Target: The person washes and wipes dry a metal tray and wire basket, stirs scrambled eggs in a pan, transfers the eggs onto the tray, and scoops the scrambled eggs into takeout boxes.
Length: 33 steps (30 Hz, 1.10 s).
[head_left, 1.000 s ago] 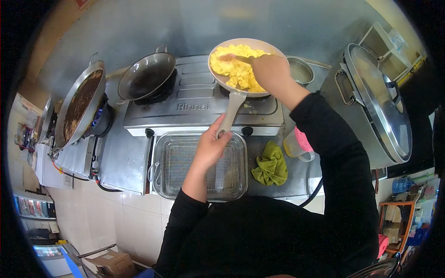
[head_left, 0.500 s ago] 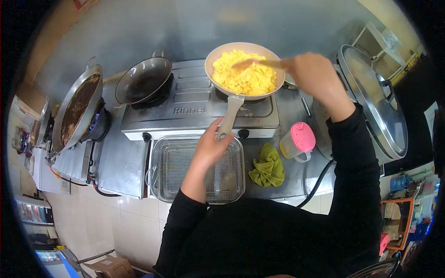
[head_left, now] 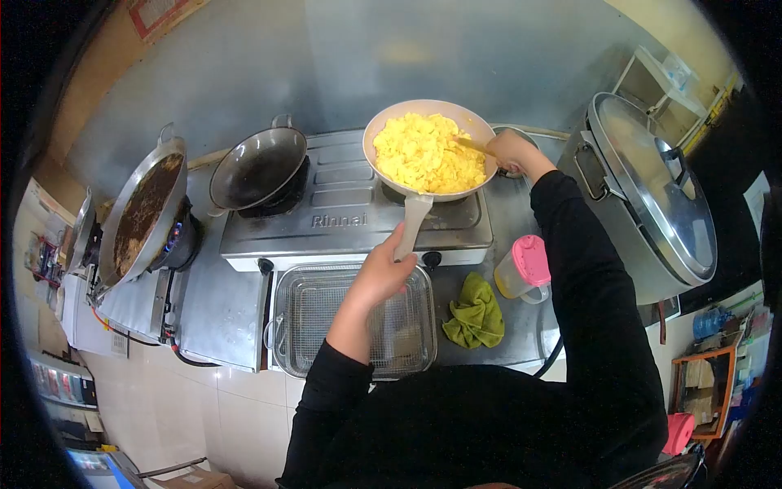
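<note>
Yellow scrambled egg (head_left: 425, 153) fills much of a light-coloured frying pan (head_left: 371, 130), over the right burner of the silver stove (head_left: 342, 236). My left hand (head_left: 383, 270) is wrapped round the pan's pale handle (head_left: 414, 222). At the pan's right edge, my right hand (head_left: 515, 151) grips a wooden spatula (head_left: 472, 145); the tip of it is in the egg. A dark wok (head_left: 259, 169) sits over the left burner.
Below the stove is a wire basket in a metal tray (head_left: 352, 322), with a green cloth (head_left: 476, 314) and a pink-lidded jug (head_left: 523, 267) to its right. A large lidded pot (head_left: 635, 204) stands at right. On the left, a big wok (head_left: 147, 213) sits over a blue flame.
My right hand swung out to the right with the spatula and has come back to the pan's right edge. The egg has shifted in the pan. My left hand keeps its hold on the handle.
</note>
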Each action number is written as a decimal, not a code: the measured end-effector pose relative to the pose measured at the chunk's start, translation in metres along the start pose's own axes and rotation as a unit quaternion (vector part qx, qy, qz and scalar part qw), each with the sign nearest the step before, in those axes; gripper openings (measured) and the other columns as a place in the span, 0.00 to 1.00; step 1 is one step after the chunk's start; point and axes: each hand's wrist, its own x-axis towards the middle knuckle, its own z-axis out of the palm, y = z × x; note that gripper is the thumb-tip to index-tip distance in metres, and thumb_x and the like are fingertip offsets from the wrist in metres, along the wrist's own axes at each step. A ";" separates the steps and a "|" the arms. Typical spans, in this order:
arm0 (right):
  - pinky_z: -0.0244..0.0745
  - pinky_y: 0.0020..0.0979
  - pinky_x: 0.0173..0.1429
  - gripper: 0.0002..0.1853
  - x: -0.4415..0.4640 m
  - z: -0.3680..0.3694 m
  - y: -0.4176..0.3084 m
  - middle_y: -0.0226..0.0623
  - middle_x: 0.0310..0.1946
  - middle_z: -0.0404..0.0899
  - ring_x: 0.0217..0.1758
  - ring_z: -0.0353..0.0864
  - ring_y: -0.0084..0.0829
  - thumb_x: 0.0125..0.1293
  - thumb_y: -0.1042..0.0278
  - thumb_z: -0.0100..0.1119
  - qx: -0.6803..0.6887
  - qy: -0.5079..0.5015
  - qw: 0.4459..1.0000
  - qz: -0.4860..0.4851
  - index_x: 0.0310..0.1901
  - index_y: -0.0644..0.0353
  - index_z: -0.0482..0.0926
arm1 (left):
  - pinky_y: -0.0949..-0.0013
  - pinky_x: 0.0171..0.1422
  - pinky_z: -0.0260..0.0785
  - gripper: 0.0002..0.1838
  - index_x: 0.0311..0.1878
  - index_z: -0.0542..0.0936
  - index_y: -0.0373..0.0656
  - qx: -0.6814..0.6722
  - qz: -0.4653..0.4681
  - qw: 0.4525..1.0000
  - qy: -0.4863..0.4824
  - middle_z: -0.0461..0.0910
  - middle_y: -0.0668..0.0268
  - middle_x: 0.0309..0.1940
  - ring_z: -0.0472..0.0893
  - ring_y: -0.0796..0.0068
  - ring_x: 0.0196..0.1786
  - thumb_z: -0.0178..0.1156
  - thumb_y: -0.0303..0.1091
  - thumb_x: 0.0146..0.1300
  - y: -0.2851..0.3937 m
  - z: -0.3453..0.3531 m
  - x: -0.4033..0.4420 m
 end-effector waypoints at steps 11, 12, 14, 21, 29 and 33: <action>0.73 0.41 0.27 0.14 -0.079 0.002 -0.040 0.48 0.21 0.78 0.21 0.79 0.43 0.63 0.64 0.50 0.040 0.195 0.973 -0.120 0.41 0.64 0.80 | 0.70 0.24 0.70 0.36 0.71 0.54 0.43 0.007 -0.019 1.000 0.014 0.80 0.55 0.34 0.73 0.75 0.18 0.55 0.32 0.60 0.008 0.007 -0.003; 0.73 0.43 0.29 0.15 -0.091 0.004 -0.046 0.47 0.20 0.78 0.22 0.79 0.44 0.63 0.62 0.50 -0.014 0.222 0.966 -0.135 0.45 0.61 0.80 | 0.70 0.24 0.69 0.36 0.71 0.54 0.43 0.006 -0.019 1.000 0.016 0.79 0.55 0.34 0.73 0.75 0.18 0.55 0.32 0.60 0.008 0.007 -0.003; 0.73 0.44 0.29 0.16 -0.125 0.003 -0.067 0.47 0.21 0.78 0.24 0.79 0.47 0.63 0.62 0.50 -0.087 0.214 0.966 -0.112 0.49 0.59 0.78 | 0.70 0.23 0.69 0.36 0.71 0.54 0.43 0.004 -0.020 1.000 0.019 0.79 0.55 0.34 0.73 0.75 0.18 0.55 0.32 0.60 0.007 0.009 -0.003; 0.70 0.28 0.18 0.24 -0.184 0.032 -0.079 0.33 0.18 0.74 0.17 0.77 0.28 0.57 0.68 0.52 -0.273 0.289 0.903 -0.162 0.58 0.60 0.71 | 0.70 0.23 0.68 0.35 0.71 0.55 0.41 -0.003 -0.003 1.000 0.029 0.79 0.55 0.33 0.73 0.75 0.17 0.55 0.33 0.60 0.001 0.016 -0.002; 0.69 0.27 0.16 0.25 -0.238 0.013 -0.110 0.31 0.18 0.73 0.17 0.77 0.26 0.57 0.69 0.52 -0.380 0.227 0.884 -0.149 0.58 0.62 0.70 | 0.70 0.22 0.69 0.36 0.71 0.54 0.42 -0.024 -0.016 0.999 0.033 0.78 0.57 0.32 0.73 0.76 0.18 0.55 0.33 0.60 0.003 0.019 -0.005; 0.72 0.29 0.19 0.21 -0.197 0.017 -0.097 0.32 0.18 0.76 0.20 0.80 0.28 0.57 0.70 0.52 -0.334 0.186 0.904 -0.193 0.54 0.62 0.73 | 0.71 0.22 0.68 0.36 0.71 0.54 0.44 -0.018 -0.009 0.999 0.036 0.78 0.58 0.31 0.74 0.76 0.19 0.56 0.34 0.60 -0.001 0.023 -0.008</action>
